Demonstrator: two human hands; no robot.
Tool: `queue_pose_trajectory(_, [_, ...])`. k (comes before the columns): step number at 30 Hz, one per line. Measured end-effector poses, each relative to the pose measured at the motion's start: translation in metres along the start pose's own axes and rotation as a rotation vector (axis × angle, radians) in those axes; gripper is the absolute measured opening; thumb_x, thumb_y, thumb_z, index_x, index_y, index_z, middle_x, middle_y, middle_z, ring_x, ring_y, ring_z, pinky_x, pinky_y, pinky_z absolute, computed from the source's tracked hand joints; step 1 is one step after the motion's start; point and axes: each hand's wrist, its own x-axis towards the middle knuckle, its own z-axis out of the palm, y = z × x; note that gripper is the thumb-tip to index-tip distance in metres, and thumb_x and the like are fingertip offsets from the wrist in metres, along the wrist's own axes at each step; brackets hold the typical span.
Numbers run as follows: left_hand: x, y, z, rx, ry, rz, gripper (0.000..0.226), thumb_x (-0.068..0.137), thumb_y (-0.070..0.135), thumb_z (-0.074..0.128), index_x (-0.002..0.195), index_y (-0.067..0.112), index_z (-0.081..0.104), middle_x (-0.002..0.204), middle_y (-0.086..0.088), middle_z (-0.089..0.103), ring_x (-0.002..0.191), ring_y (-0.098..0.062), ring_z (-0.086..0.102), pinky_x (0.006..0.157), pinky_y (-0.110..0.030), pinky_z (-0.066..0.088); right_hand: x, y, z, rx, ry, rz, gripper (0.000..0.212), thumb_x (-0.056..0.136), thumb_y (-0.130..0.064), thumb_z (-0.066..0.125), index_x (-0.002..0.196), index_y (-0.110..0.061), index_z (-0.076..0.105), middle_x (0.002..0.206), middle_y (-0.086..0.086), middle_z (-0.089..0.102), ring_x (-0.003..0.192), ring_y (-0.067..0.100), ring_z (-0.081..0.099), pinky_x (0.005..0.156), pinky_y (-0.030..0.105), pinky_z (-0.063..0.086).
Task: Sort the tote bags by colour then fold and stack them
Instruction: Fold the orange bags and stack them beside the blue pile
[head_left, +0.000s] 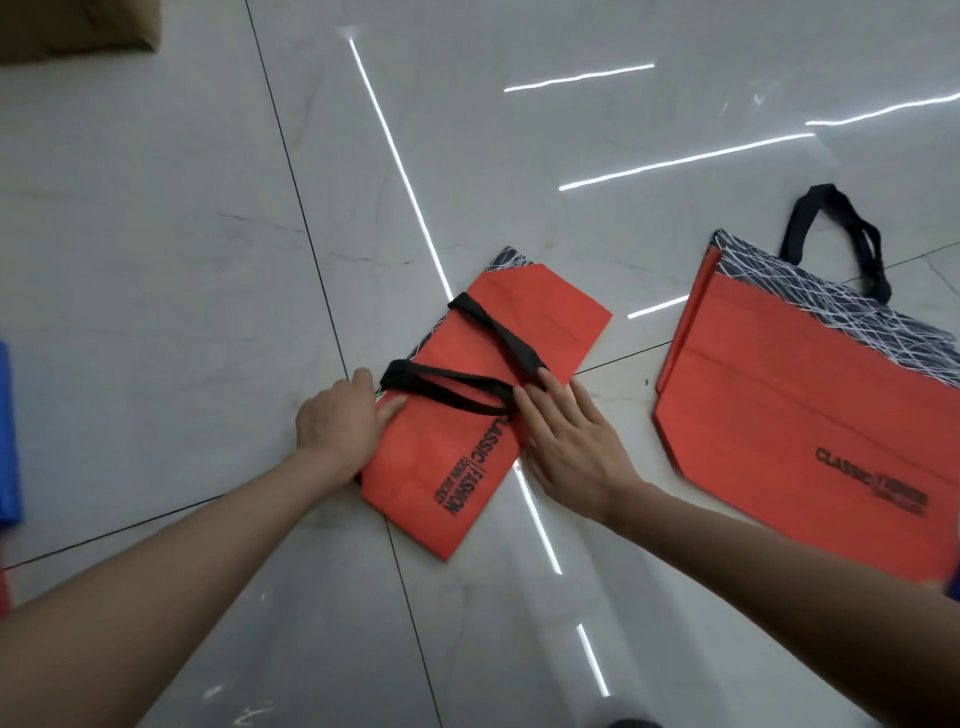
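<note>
The right hand (571, 447) is laid flat on the folded red tote bag (441, 467); the grip of the left hand (337, 431) cannot be told. Probably limp and light, the bag is best pinched at its edges.

Two bare hands are pictured from above, the left hand (337, 431) and the right hand (571, 447). Behind each, a forearm is shown uncovered from the wrist back to the frame's lower edge: the left forearm (182, 561) and the right forearm (779, 571). Finer detail of the fingers is lost to blur.
</note>
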Motion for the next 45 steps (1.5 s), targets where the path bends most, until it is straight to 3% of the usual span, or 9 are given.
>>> queue_pose_trajectory(4, [0.004, -0.011, -0.009, -0.417, -0.270, -0.094, 0.044, 0.097, 0.037, 0.046, 0.062, 0.010, 0.045, 0.063, -0.005, 0.048, 0.070, -0.026, 0.050, 0.055, -0.031, 0.028, -0.014, 0.002, 0.011, 0.140, -0.023, 0.026, 0.063, 0.092, -0.040, 0.036, 0.142, -0.001, 0.035, 0.139, 0.014, 0.049, 0.138, 0.031, 0.034, 0.112, 0.041, 0.028])
queue_pose_trajectory(15, [-0.011, -0.013, -0.033, -1.376, -0.780, -0.318, 0.019, 0.093, 0.015, 0.047, 0.081, 0.010, 0.060, 0.066, -0.004, 0.066, 0.055, -0.013, 0.064, 0.058, -0.027, 0.052, -0.012, -0.005, 0.005, 0.746, 0.034, 0.228, 0.049, 0.095, -0.040, 0.034, 0.132, -0.013, 0.054, 0.140, 0.007, 0.047, 0.140, 0.016, 0.027, 0.109, 0.026, 0.028])
queue_pose_trajectory(20, [-0.009, -0.023, -0.030, -1.233, -0.600, -0.062, 0.041, 0.091, -0.007, 0.049, 0.126, 0.014, 0.048, 0.117, -0.011, 0.060, 0.094, -0.015, 0.064, 0.075, -0.024, 0.052, -0.008, -0.004, -0.005, 0.938, 0.156, 0.329, 0.019, 0.094, -0.010, 0.055, 0.107, -0.006, 0.069, 0.108, 0.000, 0.067, 0.105, -0.007, 0.053, 0.089, 0.010, 0.039])
queue_pose_trajectory(22, [-0.007, -0.021, -0.028, -1.226, -0.584, 0.024, 0.060, 0.086, -0.009, 0.055, 0.131, 0.029, 0.043, 0.124, -0.003, 0.053, 0.107, -0.012, 0.060, 0.083, -0.025, 0.048, -0.005, -0.003, -0.009, 1.064, 0.140, 0.466, 0.022, 0.094, -0.022, 0.057, 0.090, -0.004, 0.067, 0.082, 0.008, 0.067, 0.069, -0.001, 0.053, 0.069, 0.029, 0.045])
queue_pose_trajectory(28, [0.003, -0.003, -0.024, -1.266, -0.495, -0.005, 0.045, 0.053, 0.060, 0.078, 0.076, 0.022, 0.069, 0.123, 0.018, 0.057, 0.107, 0.002, 0.054, 0.100, -0.027, 0.036, 0.003, 0.001, -0.027, 1.439, 0.233, 0.736, 0.025, 0.097, -0.027, 0.052, 0.073, -0.021, 0.057, 0.059, -0.020, 0.053, 0.059, 0.001, 0.046, 0.059, 0.018, 0.037])
queue_pose_trajectory(34, [0.010, 0.035, -0.017, -1.484, -0.295, -0.186, 0.027, 0.078, 0.023, 0.073, 0.087, 0.011, 0.051, 0.089, -0.006, 0.058, 0.070, -0.011, 0.061, 0.067, -0.025, 0.049, 0.017, -0.001, -0.018, 1.370, 0.197, 1.107, 0.020, 0.088, -0.032, 0.062, 0.092, -0.013, 0.060, 0.090, 0.003, 0.068, 0.084, 0.020, 0.064, 0.078, 0.037, 0.051])
queue_pose_trajectory(38, [0.016, 0.050, -0.012, -1.153, -0.244, -0.184, 0.072, 0.079, 0.044, 0.071, 0.131, 0.009, 0.036, 0.112, 0.006, 0.048, 0.101, -0.012, 0.052, 0.082, -0.026, 0.041, 0.030, -0.005, -0.021, 1.241, 0.097, 1.208, 0.020, 0.086, -0.030, 0.062, 0.092, -0.011, 0.059, 0.091, 0.005, 0.066, 0.088, 0.024, 0.064, 0.085, 0.040, 0.051])
queue_pose_trajectory(42, [0.020, 0.044, -0.005, -1.108, -0.183, -0.142, 0.035, 0.081, 0.024, 0.073, 0.105, 0.002, 0.060, 0.106, -0.011, 0.065, 0.100, -0.029, 0.062, 0.094, -0.044, 0.049, 0.031, -0.015, -0.023, 1.246, 0.059, 1.212, 0.016, 0.086, -0.024, 0.063, 0.089, -0.013, 0.052, 0.094, 0.005, 0.061, 0.089, 0.023, 0.061, 0.080, 0.034, 0.049])
queue_pose_trajectory(45, [0.025, 0.031, -0.001, -1.116, -0.221, -0.118, 0.054, 0.074, 0.024, 0.078, 0.119, 0.002, 0.056, 0.120, -0.016, 0.060, 0.112, -0.031, 0.057, 0.099, -0.050, 0.045, 0.029, -0.017, -0.026, 1.281, 0.093, 1.200, 0.045, 0.083, -0.029, 0.067, 0.116, -0.012, 0.042, 0.120, 0.007, 0.045, 0.099, 0.021, 0.052, 0.087, 0.033, 0.044])
